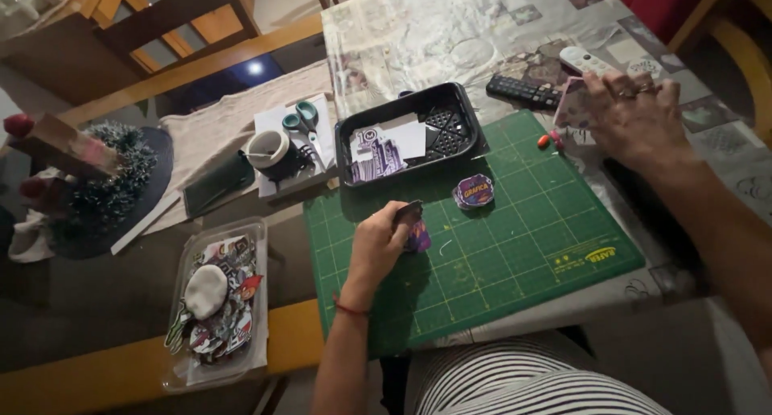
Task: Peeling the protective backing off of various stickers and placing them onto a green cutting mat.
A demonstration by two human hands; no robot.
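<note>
My left hand [379,242] is closed on a small dark paper cutout [412,223] over the near left part of a green cutting mat [515,246]. A round purple sticker [473,192] lies on the mat just beyond it. My right hand [635,113] reaches to the far right of the table and pinches a pink-edged sheet [572,105] beside a white remote [585,61] and a black remote [523,90]. A small red-orange object [549,140] rests at the mat's far edge near that hand.
A black plastic tray [462,113] with printed paper pieces stands behind the mat. Left of it are a tape roll [268,148] and green-handled scissors [304,117]. A clear container [219,302] of cutouts sits on a wooden bench at the lower left. A dark hat [112,182] lies far left.
</note>
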